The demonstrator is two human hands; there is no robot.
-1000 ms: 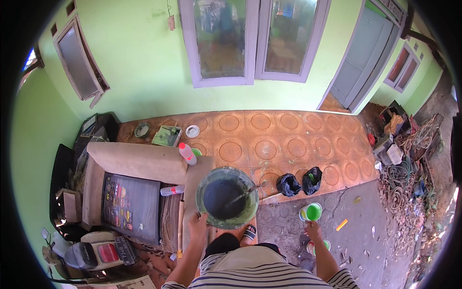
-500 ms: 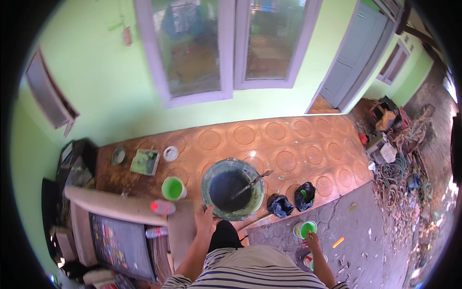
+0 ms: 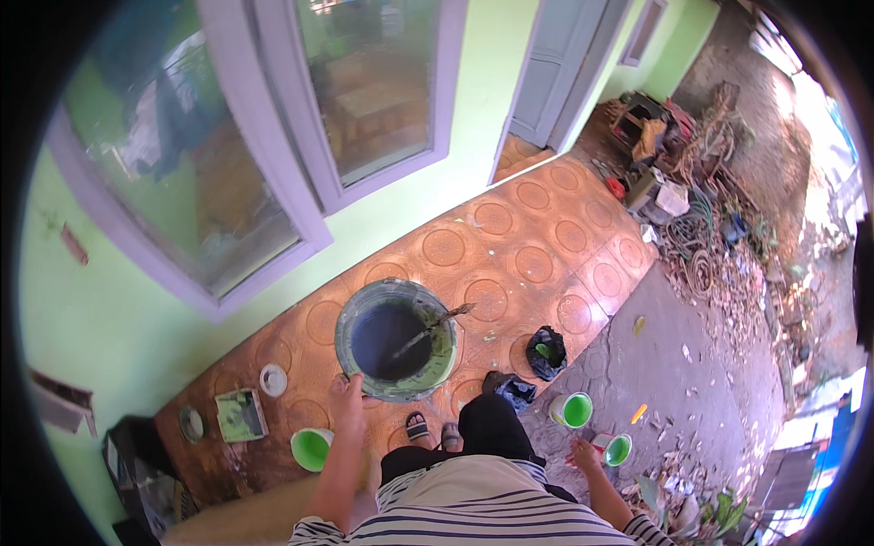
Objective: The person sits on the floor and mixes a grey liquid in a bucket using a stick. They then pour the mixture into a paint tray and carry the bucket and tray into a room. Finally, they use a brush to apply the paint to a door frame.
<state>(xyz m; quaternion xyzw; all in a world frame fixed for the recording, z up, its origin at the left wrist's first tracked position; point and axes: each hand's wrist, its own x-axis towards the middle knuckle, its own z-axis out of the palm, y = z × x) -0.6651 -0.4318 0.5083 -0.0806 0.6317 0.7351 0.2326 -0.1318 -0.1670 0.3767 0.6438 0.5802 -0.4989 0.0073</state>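
A large dark bucket of grey liquid has a green-smeared rim, and a paint-stained stick leans in it. At its near-left edge, the fingers of my left hand close on the rim. My right hand hangs low on the right, fingers loosely apart, with nothing visible in it. Just right of it is a small red-and-white tub of bright green paint. Beyond it stands a white tub, also with green paint. My sandalled feet are on the tiles below the bucket.
Two black plastic bags sit at the tiled edge. Left are a green paint tub, a paint-smeared tray, a white lid and a small bowl. Hoses and debris lie far right, near a purple-framed window.
My view has swung right and my body has moved onto the tiles beside the bucket. My right hand has come away from the white green-paint tub; my left stays on the rim.
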